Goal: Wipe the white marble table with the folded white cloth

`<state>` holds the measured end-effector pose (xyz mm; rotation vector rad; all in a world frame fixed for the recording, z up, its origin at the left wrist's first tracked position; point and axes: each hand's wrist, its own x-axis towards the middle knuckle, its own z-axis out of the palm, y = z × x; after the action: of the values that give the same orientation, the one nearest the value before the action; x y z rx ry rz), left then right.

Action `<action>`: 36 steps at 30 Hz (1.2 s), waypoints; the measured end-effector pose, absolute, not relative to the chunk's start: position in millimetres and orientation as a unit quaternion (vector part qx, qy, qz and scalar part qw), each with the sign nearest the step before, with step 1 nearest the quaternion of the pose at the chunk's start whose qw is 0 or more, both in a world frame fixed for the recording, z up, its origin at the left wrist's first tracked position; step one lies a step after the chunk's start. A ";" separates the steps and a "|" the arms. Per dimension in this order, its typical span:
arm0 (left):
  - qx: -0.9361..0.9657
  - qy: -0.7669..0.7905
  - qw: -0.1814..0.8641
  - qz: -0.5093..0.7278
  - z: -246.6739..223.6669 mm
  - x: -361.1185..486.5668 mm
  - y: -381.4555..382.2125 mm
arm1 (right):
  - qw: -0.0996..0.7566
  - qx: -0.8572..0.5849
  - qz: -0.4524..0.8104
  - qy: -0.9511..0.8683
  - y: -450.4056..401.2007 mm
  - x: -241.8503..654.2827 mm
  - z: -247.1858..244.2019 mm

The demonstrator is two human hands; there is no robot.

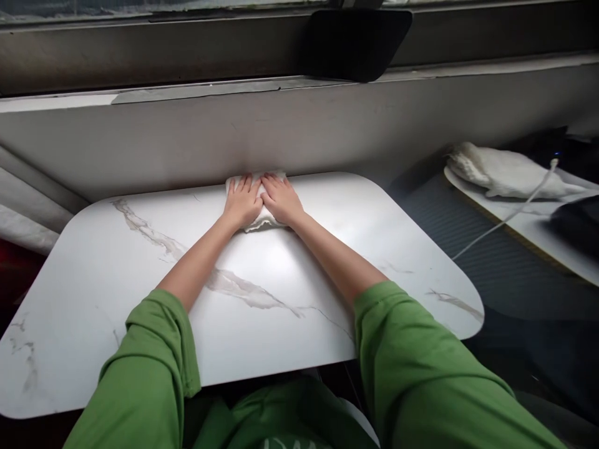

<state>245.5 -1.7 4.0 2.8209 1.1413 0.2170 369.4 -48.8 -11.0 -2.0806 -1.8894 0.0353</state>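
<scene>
A folded white cloth [264, 219] lies on the white marble-patterned table [276, 274], close to its far edge by the wall. My left hand [243, 202] rests flat on the left part of the cloth, fingers spread and pointing toward the wall. Beside it, my right hand [282, 199] lies flat on the cloth's right part, its fingers stretched out. The two hands touch or nearly touch at the thumbs. Both palms press on the cloth from above, and neither hand is wrapped round it.
Behind the table runs a wall [187, 143] with a window ledge, where a dark panel [355, 47] stands. At the right, another white surface [538, 231] holds a whitish object [515, 171], with a white cable [510, 215] hanging across. Pale fabric [28, 199] is at the left.
</scene>
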 end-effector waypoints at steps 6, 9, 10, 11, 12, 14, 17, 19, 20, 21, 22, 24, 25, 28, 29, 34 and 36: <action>0.931 0.358 0.028 0.069 5.3 238.9 -3.7 | 0.180 -0.724 0.019 -0.666 -56.3 366.1 -9.2; 0.933 0.353 0.028 0.059 6.6 229.2 -21.3 | 0.182 -0.726 0.028 -0.663 -77.6 357.7 -8.9; 0.935 0.349 0.029 0.054 7.2 224.1 -30.1 | 0.182 -0.726 0.030 -0.663 -87.5 353.1 -9.0; 0.937 0.344 0.029 0.049 7.8 217.8 -40.6 | 0.182 -0.725 0.032 -0.664 -99.4 347.6 -9.2; 0.941 0.336 0.029 0.044 8.3 210.3 -53.1 | 0.183 -0.722 0.033 -0.666 -113.5 341.3 -9.5; 0.949 0.313 0.025 0.042 8.9 191.9 -83.2 | 0.184 -0.712 0.035 -0.677 -147.6 326.7 -10.0; 0.960 0.276 0.020 0.044 8.6 158.5 -136.6 | 0.177 -0.682 0.032 -0.709 -207.3 302.3 -8.8; 0.966 0.255 0.017 0.046 9.0 135.6 -170.5 | 0.176 -0.655 0.022 -0.735 -244.1 286.8 -5.5; 0.968 0.247 0.016 0.048 9.7 124.9 -184.9 | 0.176 -0.639 0.015 -0.748 -259.3 280.1 -3.2; 0.969 0.242 0.015 0.049 11.0 115.0 -196.8 | 0.177 -0.624 0.008 -0.761 -271.5 274.4 -0.6; 0.970 0.238 0.015 0.048 12.7 106.1 -205.9 | 0.176 -0.611 0.002 -0.772 -280.6 269.9 2.0; 0.972 0.231 0.018 0.039 16.9 91.8 -215.4 | 0.169 -0.590 -0.002 -0.789 -289.3 264.3 6.3; 0.973 0.228 0.023 0.029 19.0 86.3 -216.1 | 0.165 -0.582 0.000 -0.797 -289.3 262.7 7.6; 0.970 0.237 0.045 0.002 22.0 76.1 -206.6 | 0.157 -0.556 0.015 -0.816 -275.3 259.3 7.6; 0.967 0.248 0.052 0.000 21.4 74.8 -200.2 | 0.155 -0.549 0.020 -0.821 -266.8 257.9 6.6; 0.936 0.344 0.064 0.032 13.6 83.3 -138.1 | 0.139 -0.554 0.027 -0.820 -192.1 250.2 -1.4; 0.927 0.367 0.066 0.037 12.7 91.4 -95.4 | 0.134 -0.567 0.024 -0.813 -146.5 248.4 -4.8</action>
<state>91.4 -95.4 12.7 2.7969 1.1069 0.1108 248.4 -146.5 -4.8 -1.6424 -2.3564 0.0698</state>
